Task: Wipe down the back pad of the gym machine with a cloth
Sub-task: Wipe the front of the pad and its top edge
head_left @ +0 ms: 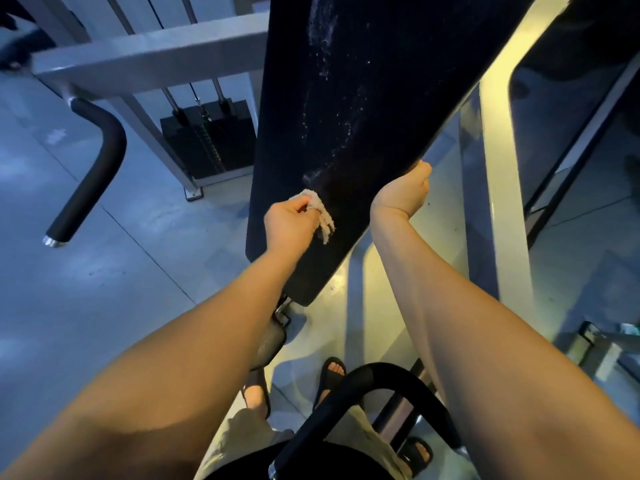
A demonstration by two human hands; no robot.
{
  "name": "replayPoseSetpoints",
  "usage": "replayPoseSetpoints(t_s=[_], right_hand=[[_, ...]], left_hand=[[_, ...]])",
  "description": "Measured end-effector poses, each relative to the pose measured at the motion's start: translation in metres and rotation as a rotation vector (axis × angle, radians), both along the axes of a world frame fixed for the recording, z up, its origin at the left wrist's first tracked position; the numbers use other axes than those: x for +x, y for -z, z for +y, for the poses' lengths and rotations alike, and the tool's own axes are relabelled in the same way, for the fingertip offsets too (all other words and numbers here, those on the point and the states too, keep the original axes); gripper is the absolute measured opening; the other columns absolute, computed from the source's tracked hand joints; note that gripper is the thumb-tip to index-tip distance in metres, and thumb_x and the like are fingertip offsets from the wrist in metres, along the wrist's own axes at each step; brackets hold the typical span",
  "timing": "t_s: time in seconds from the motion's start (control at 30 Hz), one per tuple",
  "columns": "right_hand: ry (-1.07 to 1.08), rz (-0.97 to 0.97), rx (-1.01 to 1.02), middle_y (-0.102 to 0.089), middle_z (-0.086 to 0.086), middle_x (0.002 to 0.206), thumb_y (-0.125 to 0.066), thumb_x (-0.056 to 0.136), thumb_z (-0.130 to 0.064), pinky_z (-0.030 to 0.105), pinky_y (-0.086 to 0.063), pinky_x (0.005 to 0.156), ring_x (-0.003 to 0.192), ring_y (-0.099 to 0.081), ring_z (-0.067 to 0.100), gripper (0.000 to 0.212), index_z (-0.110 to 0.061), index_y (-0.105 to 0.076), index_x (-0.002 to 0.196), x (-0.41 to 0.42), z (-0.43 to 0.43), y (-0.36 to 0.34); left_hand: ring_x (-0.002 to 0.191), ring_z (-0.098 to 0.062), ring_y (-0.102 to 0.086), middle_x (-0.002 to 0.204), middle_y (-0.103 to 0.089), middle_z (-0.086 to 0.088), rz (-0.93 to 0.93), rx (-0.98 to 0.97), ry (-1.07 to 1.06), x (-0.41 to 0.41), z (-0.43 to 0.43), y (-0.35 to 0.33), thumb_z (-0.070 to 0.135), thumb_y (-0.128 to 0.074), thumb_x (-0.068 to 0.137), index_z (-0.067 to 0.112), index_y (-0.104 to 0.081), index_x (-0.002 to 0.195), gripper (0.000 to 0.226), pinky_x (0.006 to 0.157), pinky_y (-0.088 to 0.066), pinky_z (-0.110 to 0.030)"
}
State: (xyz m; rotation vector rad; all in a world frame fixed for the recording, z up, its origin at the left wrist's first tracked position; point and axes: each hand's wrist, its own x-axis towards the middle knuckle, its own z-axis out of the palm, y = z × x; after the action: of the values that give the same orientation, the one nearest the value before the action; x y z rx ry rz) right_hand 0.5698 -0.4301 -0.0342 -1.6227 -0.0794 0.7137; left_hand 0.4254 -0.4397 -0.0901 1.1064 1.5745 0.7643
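One long black back pad (381,81) runs from the top centre down to mid-frame, streaked with wet marks. Left of it stands a weight stack (207,140). The right hand (403,194) curls round the pad's right edge; the left hand (289,225) pinches a pale cloth (325,218) against its lower face.

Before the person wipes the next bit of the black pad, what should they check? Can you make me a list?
1. Cloth held well: the left hand pinches the cloth. Ok.
2. Cloth on the back pad: it lies against the lower part. Ok.
3. Pad steadied: the right hand grips its right edge. Ok.
4. Whole pad wiped: wet streaks show above the cloth. Not ok.
5. Cloth clean enough to go on: cannot tell.
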Motion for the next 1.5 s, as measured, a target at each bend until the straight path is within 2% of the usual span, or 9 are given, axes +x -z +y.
replayPoseSetpoints(t_s=[0.13,0.33,0.43,0.57,0.73,0.9,1.0,1.27,1.5], right_hand=[[-0.113,-0.314,-0.1,-0.039,-0.007,0.075,-0.039,0.104,-0.018,0.024,-0.036,0.062,0.062,-0.039,0.008,0.033,-0.027,-0.032,0.074,0.016,-0.028,-0.014],[-0.855,-1.61,0.047,-0.042,-0.002,0.068,-0.053,0.085,-0.021,0.027,-0.027,0.058,0.067,-0.036,0.016,0.018,-0.018,-0.044,0.07,0.027,-0.07,-0.045],[-1.045,-2.098,0.137,-0.044,0.004,0.069,-0.053,0.084,-0.017,0.035,-0.024,0.064,0.069,-0.039,0.024,0.013,-0.012,-0.051,0.072,0.031,-0.049,-0.06],[-1.129,-2.438,0.212,-0.044,0.004,0.065,-0.047,0.09,-0.018,0.039,-0.032,0.067,0.07,-0.043,0.027,0.022,-0.012,-0.048,0.069,0.053,-0.013,-0.075],[-1.106,-2.658,0.234,-0.048,0.003,0.068,-0.044,0.098,-0.024,0.039,-0.036,0.066,0.072,-0.046,0.026,0.03,-0.014,-0.047,0.07,0.068,0.013,-0.062],[-0.958,-2.67,0.336,-0.045,0.003,0.066,-0.05,0.091,-0.022,0.038,-0.033,0.064,0.069,-0.044,0.025,0.027,-0.015,-0.04,0.066,0.07,0.021,-0.05],[-0.942,-2.665,0.32,-0.049,0.004,0.066,-0.05,0.091,-0.022,0.038,-0.032,0.065,0.07,-0.045,0.025,0.027,-0.015,-0.041,0.066,0.071,0.019,-0.049],[-0.877,-2.68,0.443,-0.047,0.004,0.066,-0.041,0.093,-0.022,0.037,-0.025,0.067,0.07,-0.047,0.025,0.027,-0.015,-0.038,0.067,0.074,0.023,-0.046],[-0.83,-2.643,0.51,-0.048,0.005,0.067,-0.04,0.096,-0.02,0.038,-0.029,0.065,0.069,-0.047,0.025,0.027,-0.015,-0.031,0.071,0.075,0.025,-0.043]], left_hand=[[0.066,-0.009,-0.06,0.073,-0.068,0.007,0.034,0.091,-0.173,-0.006,0.025,-0.016,0.014,-0.058,0.092,0.029,-0.072,0.08,0.024,0.062,-0.048,-0.026],[0.08,-0.014,-0.066,0.082,-0.068,0.008,0.075,0.089,-0.09,-0.005,0.034,-0.021,0.012,-0.059,0.093,0.036,-0.061,0.072,0.033,0.062,-0.048,-0.016],[0.076,-0.014,-0.064,0.071,-0.062,0.013,0.047,0.052,-0.045,-0.016,0.038,-0.015,0.011,-0.063,0.092,0.039,-0.054,0.061,0.043,0.075,-0.058,-0.036],[0.084,-0.013,-0.069,0.092,-0.073,0.007,-0.001,0.097,-0.138,-0.022,0.04,-0.009,0.018,-0.066,0.093,0.028,-0.076,0.094,0.015,0.075,-0.058,-0.03],[0.087,-0.007,-0.064,0.101,-0.067,0.004,-0.006,0.123,-0.25,-0.02,0.05,-0.006,0.008,-0.054,0.099,0.015,-0.063,0.109,0.016,0.06,-0.042,-0.005],[0.075,-0.007,-0.065,0.086,-0.067,0.002,0.072,0.194,-0.087,-0.003,0.037,-0.006,-0.002,-0.047,0.093,0.031,-0.049,0.08,0.035,0.067,-0.053,-0.021],[0.082,-0.003,-0.062,0.093,-0.065,0.007,0.102,0.17,0.025,0.009,0.006,-0.001,0.007,-0.055,0.098,0.031,-0.052,0.088,0.026,0.066,-0.046,-0.011],[0.09,-0.01,-0.066,0.1,-0.067,0.003,0.095,0.19,-0.197,0.0,0.05,-0.003,0.02,-0.051,0.096,0.038,-0.052,0.097,0.018,0.083,-0.057,-0.035],[0.08,-0.002,-0.066,0.096,-0.068,0.008,0.049,0.143,-0.038,0.018,0.001,0.001,0.02,-0.061,0.098,0.037,-0.059,0.102,0.017,0.069,-0.053,-0.02]])
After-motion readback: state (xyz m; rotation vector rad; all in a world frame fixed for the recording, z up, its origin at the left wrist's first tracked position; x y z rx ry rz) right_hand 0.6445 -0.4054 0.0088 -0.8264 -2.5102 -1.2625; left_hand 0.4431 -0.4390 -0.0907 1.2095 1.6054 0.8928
